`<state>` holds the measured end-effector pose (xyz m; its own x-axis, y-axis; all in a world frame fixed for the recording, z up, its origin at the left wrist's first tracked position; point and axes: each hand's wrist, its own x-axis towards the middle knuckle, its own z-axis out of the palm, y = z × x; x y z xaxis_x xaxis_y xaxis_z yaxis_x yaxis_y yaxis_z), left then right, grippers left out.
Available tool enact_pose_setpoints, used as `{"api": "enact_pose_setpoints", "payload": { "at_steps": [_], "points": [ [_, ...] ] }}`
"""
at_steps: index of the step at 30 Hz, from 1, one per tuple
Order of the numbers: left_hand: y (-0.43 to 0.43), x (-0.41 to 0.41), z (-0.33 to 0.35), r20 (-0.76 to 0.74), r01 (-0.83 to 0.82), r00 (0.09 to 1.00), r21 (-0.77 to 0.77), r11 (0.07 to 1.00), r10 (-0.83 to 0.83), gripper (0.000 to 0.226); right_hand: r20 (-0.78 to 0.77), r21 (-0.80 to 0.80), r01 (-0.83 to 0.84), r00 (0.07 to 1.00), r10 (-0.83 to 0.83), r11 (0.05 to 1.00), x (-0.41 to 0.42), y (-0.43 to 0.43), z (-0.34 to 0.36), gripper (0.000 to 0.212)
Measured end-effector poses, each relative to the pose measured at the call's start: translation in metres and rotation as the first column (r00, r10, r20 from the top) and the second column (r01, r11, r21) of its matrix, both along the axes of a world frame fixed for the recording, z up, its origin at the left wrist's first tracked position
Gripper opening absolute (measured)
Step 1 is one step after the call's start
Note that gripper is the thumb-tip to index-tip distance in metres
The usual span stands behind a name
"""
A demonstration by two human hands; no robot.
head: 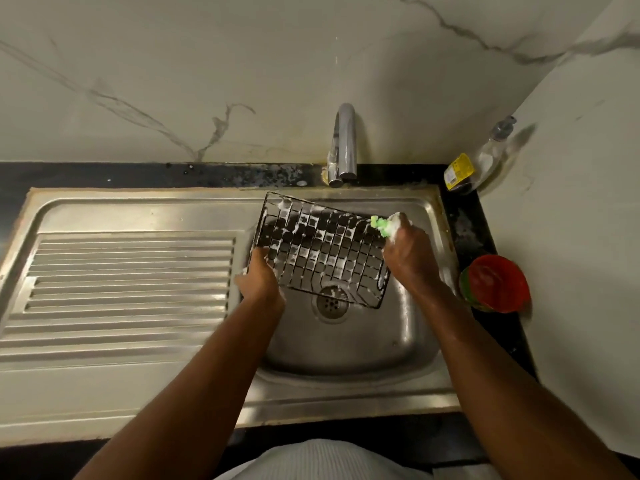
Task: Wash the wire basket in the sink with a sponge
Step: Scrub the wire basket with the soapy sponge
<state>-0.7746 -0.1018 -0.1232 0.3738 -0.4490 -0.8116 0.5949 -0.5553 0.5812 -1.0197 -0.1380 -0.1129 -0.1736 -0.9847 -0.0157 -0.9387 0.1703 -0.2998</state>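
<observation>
Suds [284, 204] may slip wire basket [322, 247] from left hand's [261, 278] curled grip as right hand [408, 258], clutching green sponge [381, 226], scrubs far-right rim.

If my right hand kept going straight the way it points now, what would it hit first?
Probably the wire basket: the right hand points away and leftward, with the sponge at the basket's right edge. Past that is the back wall of the sink, though depth is hard to judge.

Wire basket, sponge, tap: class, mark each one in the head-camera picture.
wire basket [322, 251], head view, middle of its soapy grid
sponge [381, 226], head view, its green foamy end
tap [346, 143], head view, its upright chrome spout
</observation>
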Motion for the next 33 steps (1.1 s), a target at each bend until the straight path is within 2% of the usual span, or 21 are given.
{"api": "enact_pose_setpoints", "payload": {
  "at_steps": [2, 4, 5, 6, 7, 8, 9, 10, 11, 12, 13, 15, 17, 19, 24, 26, 28, 30, 33],
  "points": [
    [-0.001, -0.012, 0.007, 0.246, -0.014, 0.969, 0.120, 0.993, -0.016, 0.093, 0.034, 0.001, -0.002, 0.999, 0.002, 1.000, -0.012, -0.005, 0.005, 0.052],
    [0.000, -0.026, 0.020, 0.518, 0.066, 0.845, 0.145, 0.987, -0.132, 0.101, 0.031, -0.026, -0.011, 0.999, 0.012, 1.000, -0.024, -0.010, 0.010, 0.048],
    [0.001, -0.031, 0.025, 0.628, 0.173, 0.752, 0.106, 0.979, -0.201, 0.102, 0.024, -0.033, -0.028, 0.999, 0.029, 0.999, -0.027, -0.011, 0.013, 0.045],
    [0.001, -0.036, 0.027, 0.735, 0.321, 0.623, 0.074, 0.944, -0.269, 0.102, 0.014, -0.035, -0.057, 0.998, 0.057, 0.998, -0.028, -0.011, 0.016, 0.042],
    [0.001, -0.038, 0.028, 0.845, 0.472, 0.436, 0.079, 0.878, -0.311, 0.099, -0.004, -0.021, -0.090, 0.996, 0.090, 0.996, -0.028, -0.011, 0.018, 0.039],
    [-0.001, -0.038, 0.027, 0.933, 0.608, 0.196, 0.126, 0.784, -0.302, 0.094, -0.020, 0.002, -0.122, 0.992, 0.122, 0.993, -0.027, -0.010, 0.019, 0.037],
    [-0.005, -0.037, 0.025, 0.958, 0.722, -0.049, 0.229, 0.653, -0.281, 0.087, -0.036, 0.032, -0.149, 0.988, 0.150, 0.988, -0.027, -0.010, 0.019, 0.036],
    [-0.011, -0.038, 0.025, 0.930, 0.791, -0.252, 0.357, 0.497, -0.268, 0.081, -0.040, 0.057, -0.173, 0.984, 0.175, 0.983, -0.027, -0.009, 0.016, 0.036],
    [-0.018, -0.040, 0.023, 0.877, 0.816, -0.379, 0.468, 0.339, -0.297, 0.077, -0.031, 0.066, -0.196, 0.980, 0.198, 0.978, -0.026, -0.008, 0.015, 0.036],
    [-0.023, -0.043, 0.023, 0.821, 0.823, -0.442, 0.532, 0.201, -0.361, 0.072, -0.010, 0.057, -0.228, 0.973, 0.229, 0.972, -0.024, -0.007, 0.012, 0.036],
    [-0.028, -0.045, 0.023, 0.767, 0.825, -0.453, 0.554, 0.112, -0.455, 0.065, 0.006, 0.031, -0.266, 0.964, 0.266, 0.963, -0.022, -0.007, 0.010, 0.035],
    [-0.038, -0.044, 0.016, 0.684, 0.857, -0.371, 0.513, 0.053, -0.628, 0.049, 0.004, -0.006, -0.335, 0.942, 0.335, 0.942, -0.015, -0.004, 0.005, 0.035],
    [-0.044, -0.037, 0.010, 0.598, 0.881, -0.336, 0.473, -0.018, -0.728, 0.051, -0.027, -0.008, -0.378, 0.925, 0.378, 0.926, -0.009, 0.001, 0.001, 0.037],
    [-0.044, -0.032, 0.005, 0.555, 0.882, -0.371, 0.462, -0.095, -0.745, 0.058, -0.071, -0.015, -0.409, 0.911, 0.407, 0.913, -0.006, 0.006, -0.002, 0.039],
    [-0.037, -0.032, 0.009, 0.547, 0.847, -0.460, 0.506, -0.162, -0.700, 0.057, -0.059, -0.050, -0.453, 0.891, 0.450, 0.890, 0.015, 0.014, -0.012, 0.059],
    [-0.039, -0.032, 0.011, 0.533, 0.844, -0.458, 0.511, -0.161, -0.711, 0.055, -0.062, -0.015, -0.472, 0.880, 0.471, 0.881, 0.020, 0.016, -0.016, 0.065],
    [-0.040, -0.029, 0.011, 0.537, 0.865, -0.399, 0.489, -0.110, -0.744, 0.055, -0.073, 0.003, -0.512, 0.857, 0.511, 0.859, 0.013, 0.010, -0.016, 0.061],
    [-0.038, -0.025, 0.009, 0.567, 0.884, -0.367, 0.459, -0.086, -0.737, 0.055, -0.074, -0.053, -0.549, 0.835, 0.545, 0.834, 0.003, -0.001, -0.012, 0.057],
    [-0.035, -0.025, 0.007, 0.580, 0.893, -0.338, 0.447, -0.057, -0.742, 0.055, -0.081, -0.165, -0.520, 0.854, 0.514, 0.838, -0.006, -0.012, -0.013, 0.054]
  ]
}}
